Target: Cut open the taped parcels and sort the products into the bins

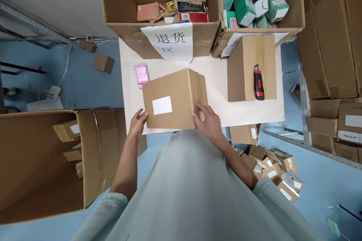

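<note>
A large carton (102,150) with small parcels (66,131) inside fills the lower left of the frame. At centre, I have the left hand (138,121) touching the near left corner of a labelled box (172,86) on a white table (217,111), the right hand (209,121) apart at its taped side; whether either grips, I cannot tell. Right of centre, a knife (258,83) lies atop another box (236,75).

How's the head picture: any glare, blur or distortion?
Head view: left hand, right hand fairly sharp, light soft; head view: slight shine on tape of handled box; head view: pink patch pixelated, details lost; head view: left carton looks stretched.
</note>
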`<state>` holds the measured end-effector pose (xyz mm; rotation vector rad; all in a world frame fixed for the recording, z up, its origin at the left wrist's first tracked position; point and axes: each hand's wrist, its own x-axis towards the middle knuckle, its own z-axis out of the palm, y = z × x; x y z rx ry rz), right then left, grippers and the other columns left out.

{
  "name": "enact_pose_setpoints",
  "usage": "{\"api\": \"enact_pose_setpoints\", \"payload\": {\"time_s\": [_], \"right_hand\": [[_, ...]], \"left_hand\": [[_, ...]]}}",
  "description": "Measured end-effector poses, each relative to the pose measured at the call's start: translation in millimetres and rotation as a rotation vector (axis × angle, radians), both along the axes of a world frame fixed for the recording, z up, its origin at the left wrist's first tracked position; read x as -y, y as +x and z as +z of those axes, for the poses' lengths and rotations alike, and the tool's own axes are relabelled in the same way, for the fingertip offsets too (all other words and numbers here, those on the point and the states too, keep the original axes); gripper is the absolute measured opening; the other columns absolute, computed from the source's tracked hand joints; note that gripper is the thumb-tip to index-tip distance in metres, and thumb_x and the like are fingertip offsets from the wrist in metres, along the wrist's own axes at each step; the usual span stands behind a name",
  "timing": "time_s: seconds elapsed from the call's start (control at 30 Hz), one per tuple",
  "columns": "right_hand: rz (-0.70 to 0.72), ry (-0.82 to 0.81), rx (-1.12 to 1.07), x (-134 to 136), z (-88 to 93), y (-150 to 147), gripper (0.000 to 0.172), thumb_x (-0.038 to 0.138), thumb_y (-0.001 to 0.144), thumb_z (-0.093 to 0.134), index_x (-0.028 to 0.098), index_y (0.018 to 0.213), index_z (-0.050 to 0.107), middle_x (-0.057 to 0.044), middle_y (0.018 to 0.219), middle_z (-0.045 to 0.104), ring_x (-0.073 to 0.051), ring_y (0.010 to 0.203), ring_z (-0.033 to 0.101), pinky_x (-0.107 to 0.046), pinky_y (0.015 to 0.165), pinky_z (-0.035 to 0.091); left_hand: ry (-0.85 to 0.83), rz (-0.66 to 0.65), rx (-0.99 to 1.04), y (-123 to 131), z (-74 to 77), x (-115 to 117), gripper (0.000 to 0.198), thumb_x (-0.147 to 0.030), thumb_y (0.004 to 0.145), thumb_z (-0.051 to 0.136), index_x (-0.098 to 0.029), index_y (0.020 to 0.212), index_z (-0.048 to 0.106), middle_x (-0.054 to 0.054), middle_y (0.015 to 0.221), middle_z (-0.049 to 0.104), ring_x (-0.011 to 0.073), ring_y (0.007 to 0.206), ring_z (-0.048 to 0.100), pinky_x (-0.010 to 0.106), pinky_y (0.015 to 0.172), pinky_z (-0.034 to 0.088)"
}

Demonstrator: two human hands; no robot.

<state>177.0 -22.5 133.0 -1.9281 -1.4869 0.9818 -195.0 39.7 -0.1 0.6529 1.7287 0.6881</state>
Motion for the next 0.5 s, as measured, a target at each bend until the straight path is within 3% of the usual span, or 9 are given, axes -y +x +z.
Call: {"api": "enact_pose_setpoints", "payload": {"time_s": [0.1,0.2,0.33,0.43,0.5], "right_hand": [[-0.010,0.012,0.024,-2,-19.2,18,0.052,0.052,0.109,0.064,0.028,0.154,0.075,-0.014,0.141,0.077,-0.038,0.124,0.078,-0.056,0.113,0.066],[-0.076,0.030,-0.042,3,-54.2,49,0.050,0.043,0.104,0.062,0.028,0.150,0.076,-0.012,0.139,0.080,-0.034,0.125,0.078,-0.053,0.115,0.065],[-0.225,-0.078,-0.213,3,-99.8,90,0.045,0.050,0.096,0.065,0.024,0.128,0.083,-0.014,0.133,0.084,-0.034,0.116,0.081,-0.055,0.110,0.067],[-0.321,-0.109,-0.254,-17,-121.2,108,0.043,0.058,0.092,0.069,0.022,0.110,0.083,-0.016,0.121,0.087,-0.037,0.116,0.082,-0.060,0.117,0.062],[-0.355,-0.084,-0.265,-40,-129.5,114,0.049,0.062,0.093,0.070,0.020,0.114,0.082,-0.019,0.131,0.085,-0.036,0.126,0.080,-0.059,0.123,0.057]], "left_hand": [[-0.005,-0.048,0.046,6,4.6,-9,0.081,-0.041,0.088,0.089,-0.018,0.159,0.061,0.023,0.148,0.076,0.0318,0.152,0.068,0.049,0.134,0.051],[-0.010,-0.128,0.116,23,10.6,-13,0.080,-0.040,0.086,0.091,-0.019,0.158,0.063,0.020,0.139,0.081,0.0310,0.142,0.074,0.052,0.132,0.053],[0.011,-0.256,0.191,50,17.8,-20,0.096,-0.041,0.079,0.096,-0.018,0.164,0.058,0.020,0.150,0.076,0.0327,0.141,0.074,0.055,0.131,0.052],[-0.027,-0.313,0.126,63,20.0,-38,0.112,-0.039,0.072,0.100,-0.016,0.170,0.051,0.024,0.157,0.070,0.0372,0.145,0.070,0.057,0.132,0.051],[-0.020,-0.285,0.036,69,18.6,-58,0.122,-0.040,0.070,0.101,-0.015,0.175,0.045,0.028,0.164,0.063,0.0411,0.153,0.065,0.058,0.133,0.049]]}}
